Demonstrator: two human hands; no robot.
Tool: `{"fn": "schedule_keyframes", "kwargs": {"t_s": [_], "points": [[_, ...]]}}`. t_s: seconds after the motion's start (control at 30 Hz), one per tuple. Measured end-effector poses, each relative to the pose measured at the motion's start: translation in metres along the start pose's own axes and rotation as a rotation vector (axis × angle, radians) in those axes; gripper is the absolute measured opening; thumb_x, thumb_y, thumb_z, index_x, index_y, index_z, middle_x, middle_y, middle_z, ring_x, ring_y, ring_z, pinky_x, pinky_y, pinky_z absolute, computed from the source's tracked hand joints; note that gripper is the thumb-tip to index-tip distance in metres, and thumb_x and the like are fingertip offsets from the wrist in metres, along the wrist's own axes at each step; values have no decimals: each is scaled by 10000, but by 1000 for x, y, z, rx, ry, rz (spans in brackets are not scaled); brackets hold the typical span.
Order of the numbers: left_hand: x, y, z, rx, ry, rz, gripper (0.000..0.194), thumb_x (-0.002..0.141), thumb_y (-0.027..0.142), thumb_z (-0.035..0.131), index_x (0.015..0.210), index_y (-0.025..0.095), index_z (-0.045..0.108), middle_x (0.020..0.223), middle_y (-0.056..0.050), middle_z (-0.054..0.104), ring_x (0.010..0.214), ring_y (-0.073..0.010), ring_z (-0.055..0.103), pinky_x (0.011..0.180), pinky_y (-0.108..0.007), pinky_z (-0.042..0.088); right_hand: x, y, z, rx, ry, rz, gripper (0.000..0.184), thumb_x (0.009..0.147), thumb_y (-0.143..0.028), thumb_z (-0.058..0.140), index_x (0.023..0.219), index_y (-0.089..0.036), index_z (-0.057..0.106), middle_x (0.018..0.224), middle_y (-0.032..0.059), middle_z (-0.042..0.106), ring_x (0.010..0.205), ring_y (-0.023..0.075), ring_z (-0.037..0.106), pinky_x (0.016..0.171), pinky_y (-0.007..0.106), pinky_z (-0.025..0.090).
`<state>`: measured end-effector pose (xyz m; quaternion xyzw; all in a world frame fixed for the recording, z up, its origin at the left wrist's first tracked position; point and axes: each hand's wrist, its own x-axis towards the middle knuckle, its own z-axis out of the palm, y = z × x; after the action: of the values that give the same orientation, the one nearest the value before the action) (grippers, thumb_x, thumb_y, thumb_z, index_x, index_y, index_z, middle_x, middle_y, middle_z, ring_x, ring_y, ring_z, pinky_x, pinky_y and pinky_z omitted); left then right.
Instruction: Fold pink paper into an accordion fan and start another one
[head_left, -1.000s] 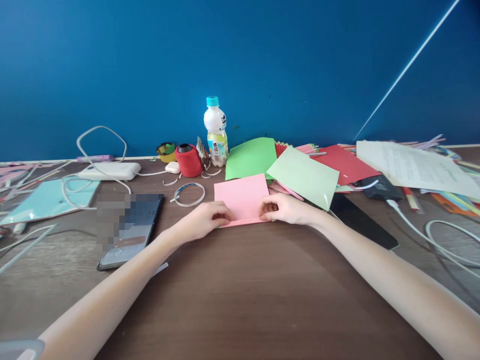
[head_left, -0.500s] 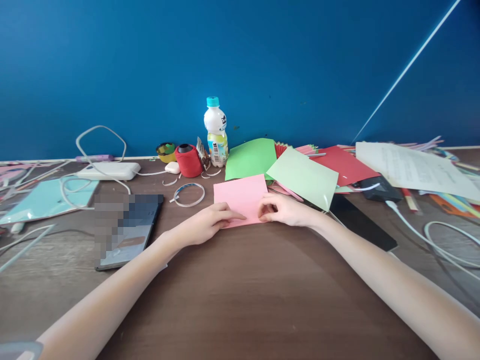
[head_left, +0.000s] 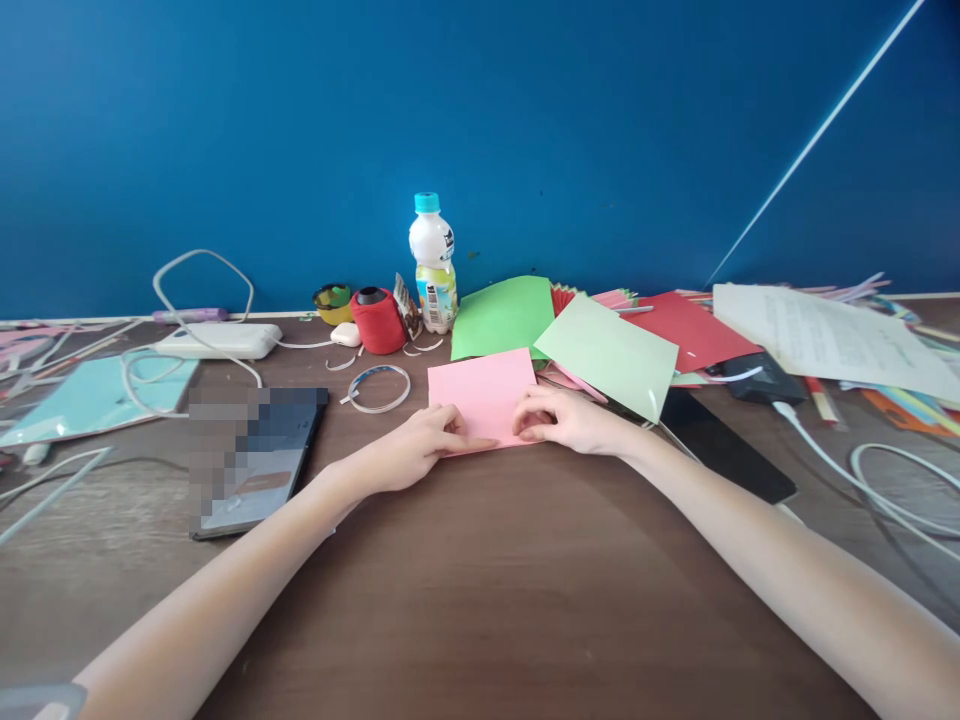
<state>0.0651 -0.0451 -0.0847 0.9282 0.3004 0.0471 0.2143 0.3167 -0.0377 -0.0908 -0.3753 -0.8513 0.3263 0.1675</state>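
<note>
A sheet of pink paper (head_left: 480, 385) lies flat on the brown table in front of me. My left hand (head_left: 420, 445) is at its near left corner, fingers curled and one digit pressed along the near edge. At the near right part, my right hand (head_left: 562, 418) has its fingers bent together in a pinch at the same edge. Both hands touch the paper, and their fingertips are a short gap apart. A pale green sheet (head_left: 611, 355) and a bright green sheet (head_left: 502, 318) lie just behind it.
A drink bottle (head_left: 433, 265) and a red roll (head_left: 377, 322) stand near the blue wall. Left are a tablet (head_left: 292, 440), a white power bank (head_left: 221, 341) and a coiled strip (head_left: 379, 390). Right are a black phone (head_left: 720, 445), red paper (head_left: 686, 330) and white cables (head_left: 862, 485).
The fingers of my left hand have shifted slightly along the pink paper's near edge, and my right fingertips have moved a little to the left. The paper has hardly moved.
</note>
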Motion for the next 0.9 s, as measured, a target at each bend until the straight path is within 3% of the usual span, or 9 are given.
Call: {"fn": "schedule_keyframes", "kwargs": {"t_s": [0.27,0.57,0.77,0.9], "points": [[2,6,-2,95,-8,-113,467,879,155,335,1137,504,509,1039,-24,444,1000,-202,340,919,-381,261,-1,12,6,69,-48,-132,361,809,-82,459,994,-307,673,1176,11,516,1094,161,482,961,329,360],[0,5,-6,60,-57,-142,436,899,197,325,1137,520,495,1217,7,412,1124,-232,293,988,-488,173,-5,10,-4,52,-120,-64,232,844,-240,497,947,-302,695,1271,5,480,1136,175,472,968,329,371],[-3,1,-8,27,-45,-107,414,893,194,348,1124,482,533,1247,17,426,1154,-224,297,1006,-464,176,-7,15,-8,100,-139,-35,231,836,-265,510,986,-309,681,1273,-7,498,1167,178,452,995,337,348],[-3,5,-5,51,78,-36,363,858,164,412,1062,378,622,1128,-21,504,1053,-192,398,959,-373,286,-7,13,-7,69,-88,-18,205,814,-249,532,915,-283,708,1225,19,504,1057,176,509,892,314,414]]}}
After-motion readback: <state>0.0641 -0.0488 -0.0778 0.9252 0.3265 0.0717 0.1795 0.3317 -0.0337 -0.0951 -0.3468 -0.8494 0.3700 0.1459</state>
